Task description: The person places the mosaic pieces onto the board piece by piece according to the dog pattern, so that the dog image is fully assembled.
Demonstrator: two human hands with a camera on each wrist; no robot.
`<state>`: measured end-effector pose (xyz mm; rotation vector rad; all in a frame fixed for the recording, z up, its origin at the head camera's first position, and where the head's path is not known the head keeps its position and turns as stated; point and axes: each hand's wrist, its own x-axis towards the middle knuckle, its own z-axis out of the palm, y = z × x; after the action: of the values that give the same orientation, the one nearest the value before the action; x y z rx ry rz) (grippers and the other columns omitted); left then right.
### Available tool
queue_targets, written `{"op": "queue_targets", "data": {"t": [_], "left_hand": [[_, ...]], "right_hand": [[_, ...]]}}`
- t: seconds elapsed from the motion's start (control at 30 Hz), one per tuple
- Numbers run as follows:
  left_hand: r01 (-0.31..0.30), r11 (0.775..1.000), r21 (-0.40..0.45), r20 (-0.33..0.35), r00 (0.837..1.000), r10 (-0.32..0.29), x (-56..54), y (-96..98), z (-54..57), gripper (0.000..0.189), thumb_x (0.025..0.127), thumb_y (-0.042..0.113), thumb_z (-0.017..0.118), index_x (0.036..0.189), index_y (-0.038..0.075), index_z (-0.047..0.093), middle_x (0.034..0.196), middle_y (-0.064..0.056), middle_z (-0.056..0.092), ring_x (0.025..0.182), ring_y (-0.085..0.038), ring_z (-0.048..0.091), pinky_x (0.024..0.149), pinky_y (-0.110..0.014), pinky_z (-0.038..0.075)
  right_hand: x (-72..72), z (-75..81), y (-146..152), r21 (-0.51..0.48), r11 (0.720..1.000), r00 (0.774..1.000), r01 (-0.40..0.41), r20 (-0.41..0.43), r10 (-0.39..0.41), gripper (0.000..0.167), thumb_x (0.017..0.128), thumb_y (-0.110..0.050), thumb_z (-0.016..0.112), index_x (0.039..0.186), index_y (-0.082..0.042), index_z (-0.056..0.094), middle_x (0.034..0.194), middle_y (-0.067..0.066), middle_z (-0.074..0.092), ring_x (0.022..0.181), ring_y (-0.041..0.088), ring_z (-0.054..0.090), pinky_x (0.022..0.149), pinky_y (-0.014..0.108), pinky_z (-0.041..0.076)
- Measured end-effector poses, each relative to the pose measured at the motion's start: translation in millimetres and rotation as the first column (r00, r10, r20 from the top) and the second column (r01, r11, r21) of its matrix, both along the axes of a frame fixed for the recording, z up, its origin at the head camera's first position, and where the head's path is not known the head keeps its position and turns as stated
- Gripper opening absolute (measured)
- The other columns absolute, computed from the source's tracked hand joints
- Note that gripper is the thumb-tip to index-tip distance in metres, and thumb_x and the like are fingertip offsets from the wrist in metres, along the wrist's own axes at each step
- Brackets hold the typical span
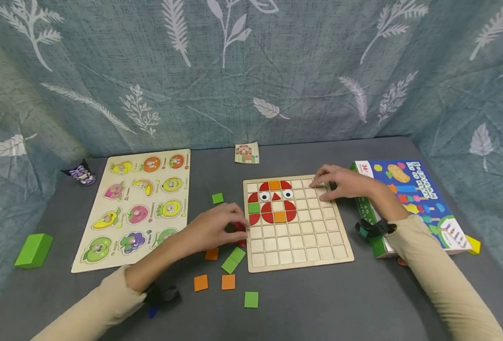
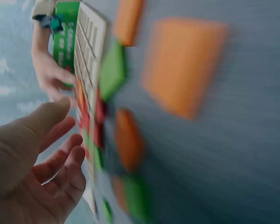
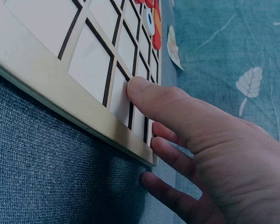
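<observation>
A wooden grid board (image 1: pixel 304 258) lies on the grey table, its upper left cells filled with red, orange and green tiles and two round eye tiles (image 1: pixel 287 194). My left hand (image 1: pixel 215 227) hovers by the board's left edge, over loose red pieces (image 1: pixel 241 243) that it partly covers. In the left wrist view, no tile shows between its thumb and loosely bent fingers (image 2: pixel 60 163). At the board's far right corner rests my right hand (image 1: pixel 342 182). Its thumb (image 3: pixel 142 88) touches a bare cell in the right wrist view, with the other fingers around the corner.
Loose green tiles (image 1: pixel 251 299) and orange tiles (image 1: pixel 228 282) lie left and in front of the board. A fruit puzzle board (image 1: pixel 123 208) is at left, near a green block (image 1: pixel 34 251). Right stands a colourful box (image 1: pixel 421 199). A small picture card (image 1: pixel 247 153) lies behind.
</observation>
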<state>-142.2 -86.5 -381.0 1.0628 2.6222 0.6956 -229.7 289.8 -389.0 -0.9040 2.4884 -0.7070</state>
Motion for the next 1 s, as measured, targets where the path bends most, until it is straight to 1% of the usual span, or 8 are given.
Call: {"op": "queue_targets", "data": {"t": [0.07,0.17,0.27,0.33,0.5,0.6,0.8,1.0], "left_hand": [[-0.042,0.999,0.019,0.018,0.999,0.042,13.0,-26.4,-1.5,0.022,0.087,0.028,0.073,0.107,0.018,0.073,0.103,0.004,0.062,0.091,-0.011,0.056,0.079,-0.028,0.05],[-0.117,0.993,0.022,0.001,0.993,0.117,32.7,-58.6,-5.6,0.024,0.085,0.026,0.075,0.108,0.02,0.072,0.103,0.007,0.063,0.09,-0.009,0.057,0.079,-0.028,0.05],[-0.179,0.983,0.038,-0.026,0.983,0.18,47.8,-79.2,-8.7,0.025,0.083,0.024,0.077,0.108,0.021,0.072,0.104,0.008,0.062,0.087,-0.006,0.056,0.075,-0.025,0.05],[-0.203,0.976,0.074,-0.041,0.978,0.206,53.4,-86.9,-9.1,0.028,0.081,0.021,0.078,0.108,0.02,0.071,0.104,0.007,0.063,0.086,-0.006,0.056,0.071,-0.023,0.049],[-0.207,0.966,0.157,-0.079,0.972,0.221,56.5,-93.6,-8.5,0.032,0.079,0.015,0.08,0.109,0.018,0.07,0.103,0.004,0.063,0.084,-0.007,0.059,0.063,-0.019,0.048],[-0.213,0.965,0.15,-0.075,0.971,0.226,55.1,-93.4,-9.4,0.033,0.079,0.014,0.08,0.11,0.017,0.07,0.104,0.003,0.063,0.082,-0.005,0.058,0.064,-0.02,0.048],[-0.223,0.975,0.02,-0.08,0.971,0.224,53.5,-90.0,-10.8,0.028,0.082,0.018,0.077,0.11,0.016,0.072,0.109,0.004,0.06,0.075,0.002,0.05,0.064,-0.019,0.044],[-0.215,0.973,-0.086,-0.118,0.972,0.204,59.4,-90.5,-12.6,0.024,0.083,0.021,0.077,0.107,0.016,0.075,0.109,0.004,0.058,0.073,0.001,0.047,0.061,-0.018,0.04]], "right_hand": [[-0.5,0.5,0.3,0.0,1.0,1.0,0.002,0.001,-0.002,0.04,0.088,-0.02,0.071,0.126,-0.008,0.065,0.127,0.015,0.051,0.088,0.016,0.051,0.078,0.037,0.044],[-1.5,1.0,1.2,-0.002,1.0,1.0,0.001,0.002,-0.001,0.04,0.089,-0.02,0.071,0.126,-0.008,0.065,0.127,0.015,0.051,0.088,0.017,0.05,0.077,0.036,0.044],[-2.2,1.8,2.8,0.001,1.0,1.0,-0.001,-0.003,0.001,0.04,0.089,-0.021,0.07,0.126,-0.008,0.065,0.127,0.015,0.051,0.089,0.017,0.05,0.077,0.035,0.044],[-2.6,2.3,4.5,0.002,1.0,1.0,0.004,-0.014,-0.004,0.04,0.089,-0.021,0.071,0.126,-0.008,0.065,0.126,0.015,0.051,0.093,0.018,0.051,0.077,0.036,0.044],[-1.8,3.8,7.5,0.003,1.0,0.999,0.015,-0.028,-0.015,0.04,0.088,-0.019,0.071,0.126,-0.008,0.065,0.126,0.015,0.051,0.096,0.02,0.051,0.078,0.037,0.044],[-1.4,3.0,7.6,0.001,1.0,1.0,0.009,-0.023,-0.009,0.04,0.088,-0.02,0.071,0.126,-0.008,0.065,0.126,0.016,0.051,0.095,0.02,0.051,0.077,0.036,0.045],[-1.7,-0.1,4.6,-0.006,1.0,1.0,0.001,-0.016,-0.001,0.04,0.088,-0.018,0.071,0.126,-0.008,0.065,0.126,0.016,0.051,0.088,0.017,0.051,0.076,0.034,0.045],[-0.9,-2.1,0.2,-0.019,1.0,1.0,-0.01,-0.005,0.01,0.039,0.088,-0.018,0.071,0.125,-0.007,0.065,0.126,0.016,0.051,0.088,0.017,0.051,0.076,0.033,0.045]]}}
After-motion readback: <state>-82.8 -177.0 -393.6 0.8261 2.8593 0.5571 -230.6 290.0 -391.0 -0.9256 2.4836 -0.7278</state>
